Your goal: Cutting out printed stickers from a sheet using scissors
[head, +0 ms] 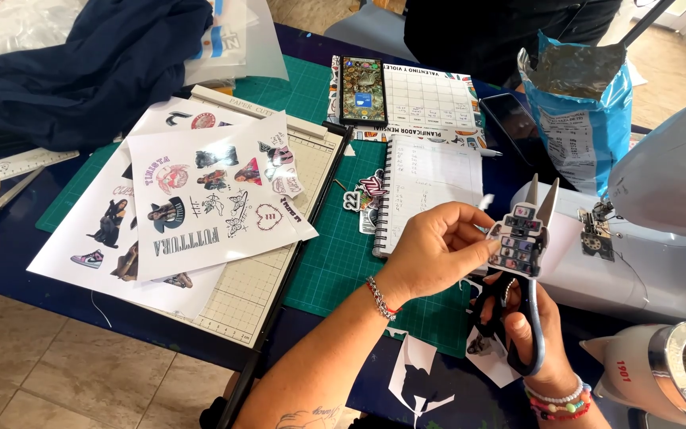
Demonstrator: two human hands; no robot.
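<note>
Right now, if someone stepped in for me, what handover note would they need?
Left hand: pinches a small printed cut-out by its edge, held up over the table.
Right hand: grip in the scissors, blades open around the cut-out.
Sticker sheets lie on the paper cutter, left.
Done: paper offcuts lie below the hands.
Left: the cut-out's edge is mid-trim; the sheets hold many uncut pictures.

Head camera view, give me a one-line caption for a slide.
Left hand holds a small sticker cutout between open scissors in the right hand.
</note>
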